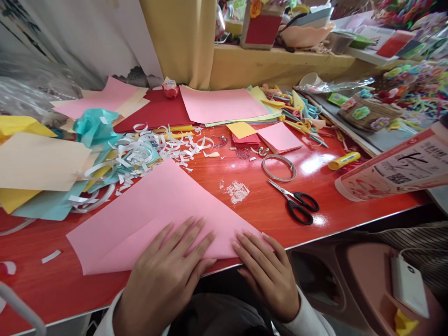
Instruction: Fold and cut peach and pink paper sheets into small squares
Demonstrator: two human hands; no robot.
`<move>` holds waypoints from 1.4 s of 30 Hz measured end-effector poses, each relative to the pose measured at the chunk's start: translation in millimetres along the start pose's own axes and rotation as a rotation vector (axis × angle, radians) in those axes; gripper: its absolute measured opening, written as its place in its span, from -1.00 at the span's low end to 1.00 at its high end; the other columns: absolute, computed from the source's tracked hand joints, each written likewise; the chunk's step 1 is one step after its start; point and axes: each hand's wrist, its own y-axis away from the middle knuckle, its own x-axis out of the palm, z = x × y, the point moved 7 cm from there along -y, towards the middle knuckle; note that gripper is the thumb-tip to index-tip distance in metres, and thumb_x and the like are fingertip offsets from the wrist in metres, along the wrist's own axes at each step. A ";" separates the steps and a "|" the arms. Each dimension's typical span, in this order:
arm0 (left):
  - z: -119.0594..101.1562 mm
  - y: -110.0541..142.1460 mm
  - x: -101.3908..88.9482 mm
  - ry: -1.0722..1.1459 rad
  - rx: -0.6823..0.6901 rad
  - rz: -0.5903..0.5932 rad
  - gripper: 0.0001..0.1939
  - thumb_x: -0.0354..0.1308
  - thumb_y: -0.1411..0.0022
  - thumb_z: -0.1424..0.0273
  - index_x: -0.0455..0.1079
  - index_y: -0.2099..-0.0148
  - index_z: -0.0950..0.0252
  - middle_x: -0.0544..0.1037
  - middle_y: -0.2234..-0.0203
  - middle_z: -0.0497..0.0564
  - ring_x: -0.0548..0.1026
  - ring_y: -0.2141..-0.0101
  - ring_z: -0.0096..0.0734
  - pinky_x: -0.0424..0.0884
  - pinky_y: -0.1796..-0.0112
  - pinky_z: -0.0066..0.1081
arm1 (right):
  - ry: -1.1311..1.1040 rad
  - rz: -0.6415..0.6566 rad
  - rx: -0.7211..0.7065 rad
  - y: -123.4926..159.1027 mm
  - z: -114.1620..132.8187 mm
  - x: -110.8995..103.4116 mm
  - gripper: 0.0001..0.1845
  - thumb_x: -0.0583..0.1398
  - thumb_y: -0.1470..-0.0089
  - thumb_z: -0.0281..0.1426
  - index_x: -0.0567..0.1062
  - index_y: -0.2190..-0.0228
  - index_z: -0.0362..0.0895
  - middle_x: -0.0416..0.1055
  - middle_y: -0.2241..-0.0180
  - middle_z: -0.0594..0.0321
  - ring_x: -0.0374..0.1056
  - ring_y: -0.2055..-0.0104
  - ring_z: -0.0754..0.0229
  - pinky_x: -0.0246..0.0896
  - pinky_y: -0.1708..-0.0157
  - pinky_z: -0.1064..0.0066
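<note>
A large sheet of pink paper [161, 200] lies on the red table near its front edge, with one side folded over into a slanting shape. My left hand [168, 261] rests flat on the lower middle of the sheet, fingers stretched out. At the sheet's right corner, my right hand [268, 268] lies with its fingers extended on the paper, its thumb by the table edge. Neither hand grips anything. Black-handled scissors [296, 200] lie to the right of the sheet, below a ring-shaped roll [279, 168].
White paper shreds [140, 154] and crumpled teal paper [96, 128] lie at left. Behind are stacked pink sheets [220, 105] and small pink squares [280, 136]. A glue stick [344, 160] and a large printed cup [392, 168] are at right. A white power bank [409, 284] rests on a stool.
</note>
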 end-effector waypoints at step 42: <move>0.9 3.1 -3.0 0.054 -0.002 -0.044 -0.67 0.07 -0.21 0.38 0.35 -0.04 0.22 0.41 -0.03 0.00 0.38 -0.03 -0.23 0.22 -0.05 -0.16 | -0.047 -0.198 0.047 13.1 -10.0 -5.9 -0.78 0.10 -0.15 -0.49 0.48 0.19 -0.25 0.54 0.26 0.07 0.39 0.07 0.18 0.18 0.02 0.34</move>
